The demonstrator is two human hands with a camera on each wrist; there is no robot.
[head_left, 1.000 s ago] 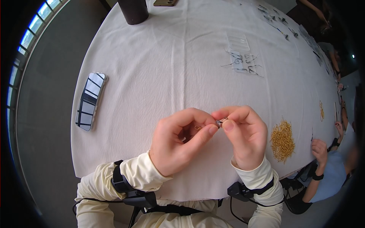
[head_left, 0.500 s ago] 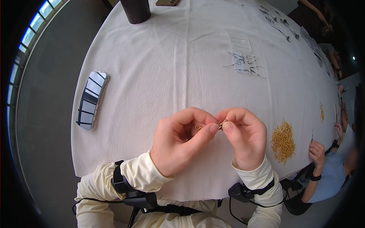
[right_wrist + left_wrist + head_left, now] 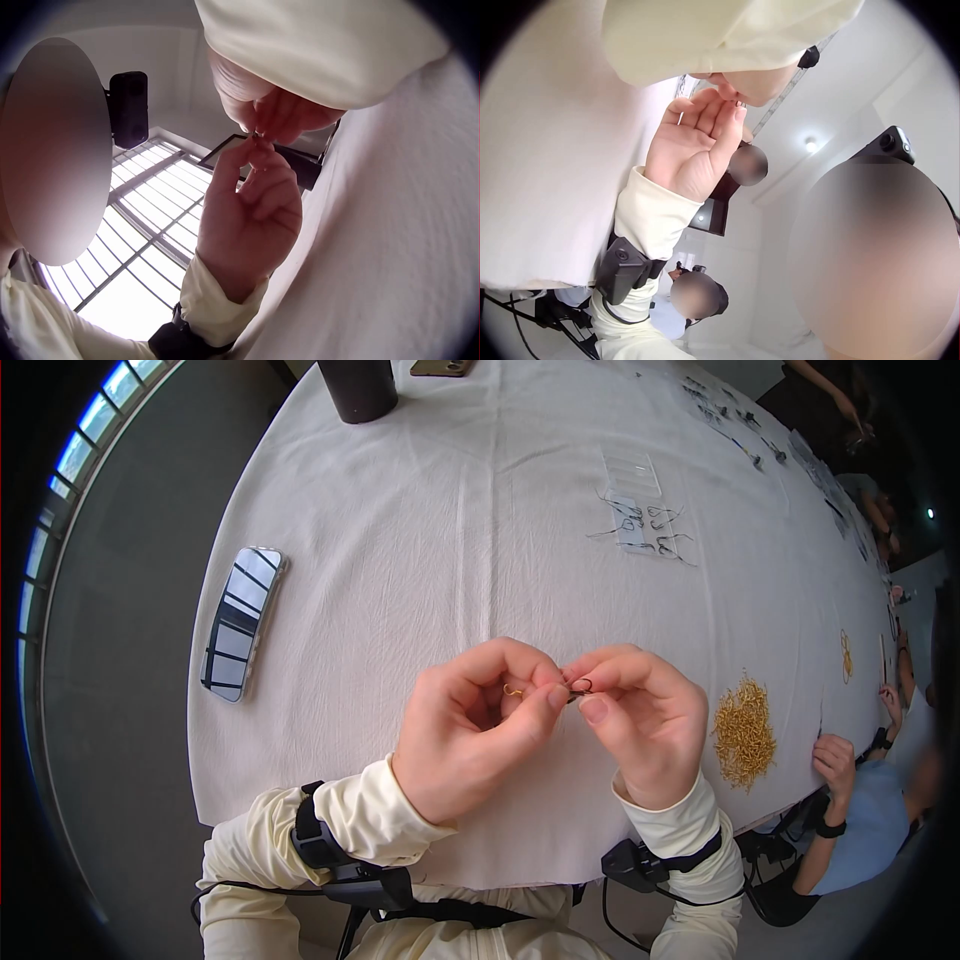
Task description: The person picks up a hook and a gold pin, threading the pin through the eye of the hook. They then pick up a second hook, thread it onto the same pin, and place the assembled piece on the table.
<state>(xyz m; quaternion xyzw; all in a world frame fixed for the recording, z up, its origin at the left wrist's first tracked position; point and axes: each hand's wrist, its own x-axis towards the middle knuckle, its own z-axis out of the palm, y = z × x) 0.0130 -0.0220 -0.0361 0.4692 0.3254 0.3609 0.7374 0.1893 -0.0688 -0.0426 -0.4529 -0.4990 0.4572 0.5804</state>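
Both hands meet above the cloth near the table's front. My left hand pinches one end of a small dark wire hook between thumb and forefinger. From the other side, my right hand holds the same hook at its curved part, the bend showing above the thumb. A little gold wire piece with a looped end sticks out among the left hand's fingers. In the left wrist view the right palm faces the camera; in the right wrist view the left hand shows below the meeting fingertips.
A pile of gold pieces lies right of my right hand. Farther back is a clear plastic case with several dark hooks. A phone lies at left, a dark cup behind. Another person's hand is at the right edge.
The right thumb has drawn back a little and down, so more of the dark hook's bend shows. The left hand has shifted slightly left, and the gold piece in it has turned.
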